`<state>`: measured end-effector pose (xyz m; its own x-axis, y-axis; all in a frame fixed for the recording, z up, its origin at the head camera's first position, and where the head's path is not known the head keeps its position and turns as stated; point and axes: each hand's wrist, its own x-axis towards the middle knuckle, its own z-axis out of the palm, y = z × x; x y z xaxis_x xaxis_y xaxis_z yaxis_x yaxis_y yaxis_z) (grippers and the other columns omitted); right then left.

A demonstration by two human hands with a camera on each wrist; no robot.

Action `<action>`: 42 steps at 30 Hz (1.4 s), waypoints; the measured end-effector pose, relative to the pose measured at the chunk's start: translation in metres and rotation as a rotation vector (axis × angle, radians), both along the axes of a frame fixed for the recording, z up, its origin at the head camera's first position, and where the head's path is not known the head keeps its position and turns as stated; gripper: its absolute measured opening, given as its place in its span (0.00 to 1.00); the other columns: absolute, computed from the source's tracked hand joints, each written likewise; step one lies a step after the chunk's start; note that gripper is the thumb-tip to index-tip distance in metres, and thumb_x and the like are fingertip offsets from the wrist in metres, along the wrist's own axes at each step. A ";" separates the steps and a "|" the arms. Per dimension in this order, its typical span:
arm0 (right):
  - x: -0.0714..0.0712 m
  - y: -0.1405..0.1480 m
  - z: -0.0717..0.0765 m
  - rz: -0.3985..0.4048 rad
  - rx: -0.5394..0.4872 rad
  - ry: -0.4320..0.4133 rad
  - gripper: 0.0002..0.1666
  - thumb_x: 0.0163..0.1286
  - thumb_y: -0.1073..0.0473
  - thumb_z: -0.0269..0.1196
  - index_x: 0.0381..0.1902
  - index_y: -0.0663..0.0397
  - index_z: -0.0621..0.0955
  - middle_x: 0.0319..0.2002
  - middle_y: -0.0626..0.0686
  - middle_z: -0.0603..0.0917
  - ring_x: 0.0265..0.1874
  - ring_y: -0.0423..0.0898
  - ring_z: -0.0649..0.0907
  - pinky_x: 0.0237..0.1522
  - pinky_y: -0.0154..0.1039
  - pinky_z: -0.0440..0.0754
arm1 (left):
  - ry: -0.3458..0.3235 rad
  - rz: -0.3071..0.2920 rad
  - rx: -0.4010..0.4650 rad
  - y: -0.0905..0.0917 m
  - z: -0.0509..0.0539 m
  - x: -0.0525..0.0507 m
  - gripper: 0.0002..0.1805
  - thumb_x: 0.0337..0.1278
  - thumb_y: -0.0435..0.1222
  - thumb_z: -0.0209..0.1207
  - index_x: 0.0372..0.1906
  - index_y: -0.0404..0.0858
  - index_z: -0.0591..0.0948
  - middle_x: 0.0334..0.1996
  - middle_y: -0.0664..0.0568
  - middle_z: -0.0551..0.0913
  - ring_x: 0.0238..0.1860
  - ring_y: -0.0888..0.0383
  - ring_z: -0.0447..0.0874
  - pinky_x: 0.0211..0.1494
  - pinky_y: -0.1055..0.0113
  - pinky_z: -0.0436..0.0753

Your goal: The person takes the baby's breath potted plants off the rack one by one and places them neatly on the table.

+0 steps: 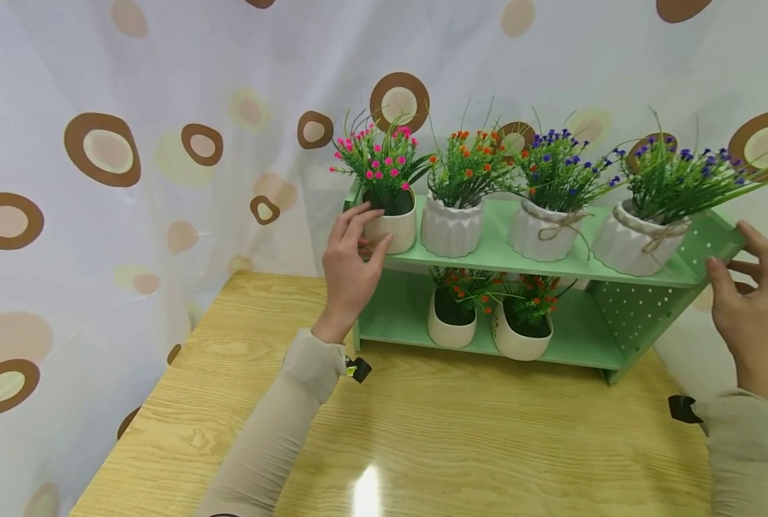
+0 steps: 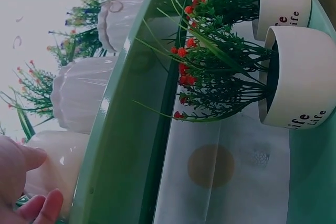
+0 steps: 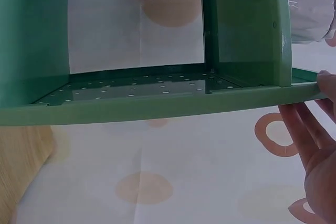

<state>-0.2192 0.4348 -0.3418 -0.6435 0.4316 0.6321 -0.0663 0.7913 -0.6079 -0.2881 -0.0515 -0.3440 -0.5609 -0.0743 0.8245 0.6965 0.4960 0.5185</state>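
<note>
Seemingly for steadiness, the left hand (image 1: 351, 262) curls its grip round the pink-flowered pot (image 1: 399, 230) at the green shelf (image 1: 584, 334)'s upper left, while the right hand (image 1: 755, 305) pinches its right panel (image 1: 645, 316).

Head: above, forward-down | wrists: close, turned sideways | shared: green shelf (image 1: 496, 240)

The worktop (image 1: 474, 431) is wood-grained, with a glossy glare towards its near edge; the green shelf unit (image 1: 390, 316) along its far edge looks smooth, painted and slightly shiny. By the unit's upper left corner, a cream pot (image 1: 401, 231) is smooth and glossy; nearer its upper right corner, rough twine (image 1: 557, 228) binds two ridged, glazed-looking white pots (image 1: 632, 243). The flowers (image 2: 187, 80) look plastic, the sleeves (image 1: 280, 424) matt cloth
</note>
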 end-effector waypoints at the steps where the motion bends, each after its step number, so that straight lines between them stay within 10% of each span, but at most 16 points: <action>1: 0.000 0.000 0.000 0.004 -0.003 0.000 0.32 0.83 0.52 0.52 0.80 0.25 0.62 0.76 0.47 0.68 0.63 0.29 0.73 0.64 0.21 0.70 | 0.000 -0.004 0.004 0.000 0.000 0.000 0.18 0.67 0.37 0.68 0.59 0.38 0.84 0.64 0.43 0.79 0.35 0.50 0.84 0.41 0.62 0.89; 23: -0.003 0.004 -0.002 0.014 -0.039 -0.005 0.32 0.82 0.50 0.54 0.78 0.20 0.63 0.74 0.44 0.69 0.62 0.29 0.75 0.60 0.19 0.73 | 0.042 -0.022 -0.029 -0.005 0.003 0.009 0.16 0.61 0.39 0.72 0.49 0.36 0.85 0.54 0.43 0.81 0.42 0.47 0.75 0.44 0.57 0.79; 30: -0.003 0.005 -0.003 0.018 -0.035 0.008 0.32 0.82 0.51 0.54 0.78 0.20 0.63 0.74 0.45 0.70 0.62 0.28 0.75 0.61 0.20 0.74 | 0.084 0.025 -0.097 -0.008 -0.005 0.012 0.26 0.53 0.41 0.78 0.56 0.38 0.84 0.62 0.42 0.80 0.61 0.43 0.76 0.62 0.49 0.77; 42: -0.004 0.004 -0.002 0.017 -0.031 0.011 0.32 0.82 0.51 0.54 0.79 0.21 0.63 0.75 0.46 0.70 0.61 0.28 0.74 0.61 0.19 0.73 | 0.159 0.080 -0.253 -0.014 -0.016 0.009 0.42 0.42 0.33 0.82 0.67 0.42 0.77 0.69 0.43 0.75 0.63 0.43 0.73 0.67 0.49 0.80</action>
<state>-0.2228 0.4390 -0.3437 -0.6439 0.4405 0.6256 -0.0861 0.7707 -0.6313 -0.2788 -0.0657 -0.3596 -0.4244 0.1059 0.8992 0.7121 0.6524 0.2593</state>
